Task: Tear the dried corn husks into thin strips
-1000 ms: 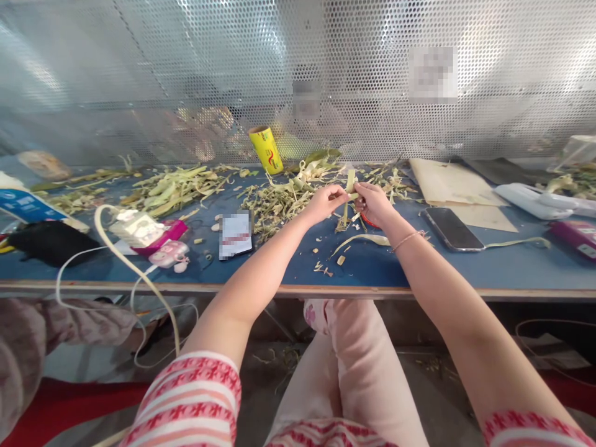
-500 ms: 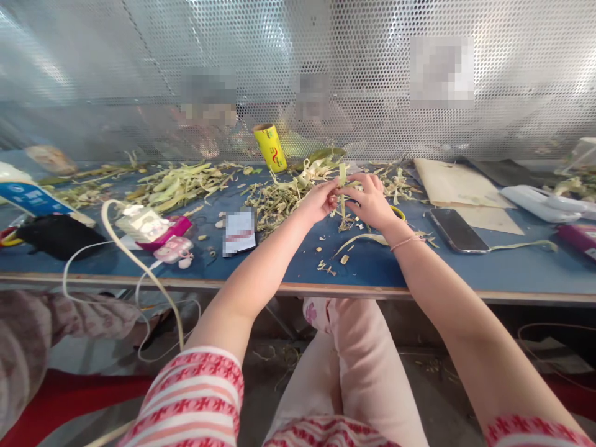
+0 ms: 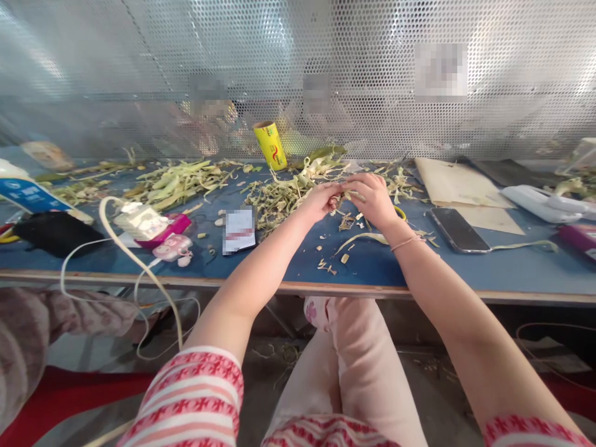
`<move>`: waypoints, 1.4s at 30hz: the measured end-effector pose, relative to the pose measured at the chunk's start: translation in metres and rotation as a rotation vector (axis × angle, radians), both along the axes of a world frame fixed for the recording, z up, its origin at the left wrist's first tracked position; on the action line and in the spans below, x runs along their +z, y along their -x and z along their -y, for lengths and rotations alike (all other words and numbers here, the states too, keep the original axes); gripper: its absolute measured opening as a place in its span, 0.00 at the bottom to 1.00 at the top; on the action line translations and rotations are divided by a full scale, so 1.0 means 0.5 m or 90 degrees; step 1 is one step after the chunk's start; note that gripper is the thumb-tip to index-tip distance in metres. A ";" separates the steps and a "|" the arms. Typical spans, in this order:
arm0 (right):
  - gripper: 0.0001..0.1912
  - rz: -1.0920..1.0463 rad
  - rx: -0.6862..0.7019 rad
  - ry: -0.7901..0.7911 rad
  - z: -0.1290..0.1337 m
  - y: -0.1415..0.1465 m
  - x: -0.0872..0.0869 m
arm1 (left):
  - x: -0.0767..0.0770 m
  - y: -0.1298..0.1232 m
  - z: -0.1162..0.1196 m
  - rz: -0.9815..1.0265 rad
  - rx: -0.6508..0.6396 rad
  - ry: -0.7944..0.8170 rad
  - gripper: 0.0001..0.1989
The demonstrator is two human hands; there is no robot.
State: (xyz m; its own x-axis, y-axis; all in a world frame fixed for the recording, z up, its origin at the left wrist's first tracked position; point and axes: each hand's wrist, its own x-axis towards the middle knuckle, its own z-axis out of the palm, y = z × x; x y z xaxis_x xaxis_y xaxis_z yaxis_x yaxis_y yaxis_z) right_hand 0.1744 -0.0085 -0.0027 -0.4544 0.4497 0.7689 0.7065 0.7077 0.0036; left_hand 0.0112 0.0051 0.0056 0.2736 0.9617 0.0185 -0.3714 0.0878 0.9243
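Pale strip (image 3: 340,202) — fingers (image 3: 357,187) hide most.

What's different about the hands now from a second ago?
Both hands moved slightly left. The right hand has uncurled, its fingers now stretched toward the left hand. The green strip that stuck up above the fingers no longer does; I can't tell whether it was let go. The yellow tube, black phone and middle leaf pile stayed put.

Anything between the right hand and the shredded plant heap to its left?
Yes: the left hand is between the right hand and most of the heap. Nothing visible separates the left hand from the heap.
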 end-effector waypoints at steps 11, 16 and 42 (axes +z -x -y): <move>0.07 -0.354 0.042 0.253 -0.014 0.012 -0.004 | -0.015 -0.006 -0.010 -0.163 0.049 -0.166 0.04; 0.10 -0.486 0.059 0.341 -0.026 0.012 -0.007 | -0.015 -0.008 -0.008 -0.221 0.038 -0.265 0.04; 0.08 -0.510 0.080 0.403 -0.030 0.001 -0.003 | -0.030 0.006 -0.030 -0.277 0.158 -0.264 0.08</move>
